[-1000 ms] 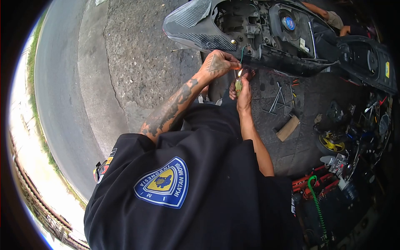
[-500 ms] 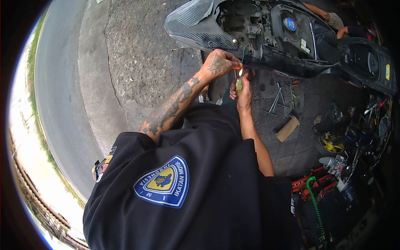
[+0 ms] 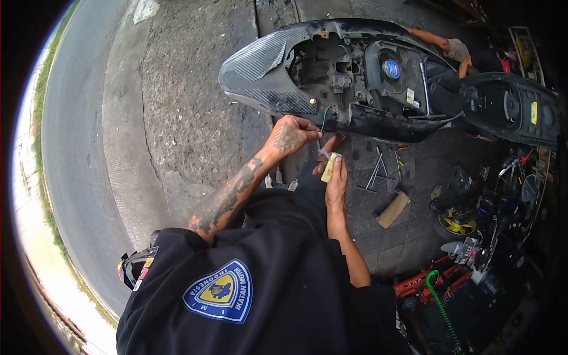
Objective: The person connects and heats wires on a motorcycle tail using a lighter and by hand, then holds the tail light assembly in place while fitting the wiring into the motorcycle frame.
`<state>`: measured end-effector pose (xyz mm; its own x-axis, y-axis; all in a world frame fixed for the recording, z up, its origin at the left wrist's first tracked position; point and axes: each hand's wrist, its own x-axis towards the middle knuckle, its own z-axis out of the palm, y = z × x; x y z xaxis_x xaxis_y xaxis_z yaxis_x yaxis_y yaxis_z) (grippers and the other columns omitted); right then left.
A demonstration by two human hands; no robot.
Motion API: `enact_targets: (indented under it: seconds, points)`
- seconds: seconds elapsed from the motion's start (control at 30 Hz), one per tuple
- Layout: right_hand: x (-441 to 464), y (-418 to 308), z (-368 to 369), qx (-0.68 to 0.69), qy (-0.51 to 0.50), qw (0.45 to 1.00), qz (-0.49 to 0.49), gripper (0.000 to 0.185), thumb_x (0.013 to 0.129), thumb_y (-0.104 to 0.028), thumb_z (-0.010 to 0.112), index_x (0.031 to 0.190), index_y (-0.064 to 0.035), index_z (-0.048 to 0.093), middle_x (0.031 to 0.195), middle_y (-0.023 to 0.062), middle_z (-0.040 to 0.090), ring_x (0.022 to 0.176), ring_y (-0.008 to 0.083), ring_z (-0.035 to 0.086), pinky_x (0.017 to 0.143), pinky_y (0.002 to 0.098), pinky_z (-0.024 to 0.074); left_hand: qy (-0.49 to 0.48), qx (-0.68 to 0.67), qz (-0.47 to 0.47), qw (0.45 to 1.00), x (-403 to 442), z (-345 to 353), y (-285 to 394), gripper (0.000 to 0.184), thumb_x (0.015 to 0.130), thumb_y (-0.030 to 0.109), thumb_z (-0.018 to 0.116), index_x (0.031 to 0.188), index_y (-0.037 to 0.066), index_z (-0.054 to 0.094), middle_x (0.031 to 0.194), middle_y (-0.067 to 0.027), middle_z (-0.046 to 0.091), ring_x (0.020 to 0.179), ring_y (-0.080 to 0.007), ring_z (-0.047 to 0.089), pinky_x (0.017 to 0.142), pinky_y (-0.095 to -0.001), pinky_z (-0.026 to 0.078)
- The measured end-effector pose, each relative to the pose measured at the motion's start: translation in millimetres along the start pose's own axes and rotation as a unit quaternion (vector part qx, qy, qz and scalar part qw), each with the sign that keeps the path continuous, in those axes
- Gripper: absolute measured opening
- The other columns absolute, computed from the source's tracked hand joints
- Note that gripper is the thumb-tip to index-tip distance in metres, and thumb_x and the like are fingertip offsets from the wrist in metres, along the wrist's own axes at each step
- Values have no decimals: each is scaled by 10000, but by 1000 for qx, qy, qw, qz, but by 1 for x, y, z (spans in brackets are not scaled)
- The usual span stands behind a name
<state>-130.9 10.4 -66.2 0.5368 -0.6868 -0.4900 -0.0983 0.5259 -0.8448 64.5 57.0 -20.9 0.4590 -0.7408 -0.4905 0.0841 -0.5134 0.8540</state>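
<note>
The green wire comes out of the near side of the motorcycle body and runs down to the fingertips of your left hand, where your thumb and forefinger are pressed together on its lower end; your other left fingers are curled in behind. Just below and to the right of that pinch, apart from the wire, is the yellow lighter, tilted, with your right hand closed around it and the thumb lying along its side. A bare foot shows just behind the lighter. Above your hands, the body lies across your view, its carbon-patterned end towards the left, with a blue cap near its middle and its seat at the right. On the dark floor to the right of your right hand lie T-handled tools, with a brown block nearer you. Farther right is a yellow wheel, and below that hangs a green coiled hose. Beyond the body, another person's arm reaches to its far edge.
</note>
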Motion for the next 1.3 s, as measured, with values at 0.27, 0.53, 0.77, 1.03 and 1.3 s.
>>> enact_targets:
  seconds: [0.27,0.53,0.77,1.03,1.3]
  points:
    - [-3,-37,0,-74,-29,997,14,149,935,-154,519,986,-24,570,753,34,559,640,102,537,635,272,518,15,3,-37,999,-6,4,7,251,768,232,786,868,8,732,700,-91,673,650,-128,603,636,-311,489]
    - [23,-61,15,-260,-38,963,52,245,856,-220,632,893,15,688,619,2,537,588,96,507,580,270,406,44,67,-11,997,-10,10,9,245,777,220,766,883,6,710,770,-124,692,713,-169,648,669,-306,497]
    - [31,-56,15,-314,-66,946,39,260,832,-222,632,893,22,696,637,51,590,623,147,552,634,302,441,54,68,23,996,-9,12,2,227,787,202,745,858,-2,677,732,-134,670,673,-180,635,641,-326,487]
    - [40,-40,29,-307,-35,951,-3,238,815,-232,586,863,-13,667,722,162,624,721,272,597,772,359,461,49,84,38,994,-14,12,6,219,815,190,706,888,-11,658,735,-153,666,676,-227,655,637,-342,490]
    - [36,-24,16,-315,23,949,7,237,820,-229,560,865,-17,656,878,256,620,854,418,597,845,418,452,108,95,104,984,-25,27,6,190,854,147,660,921,-20,599,774,-211,656,739,-375,653,645,-414,486]
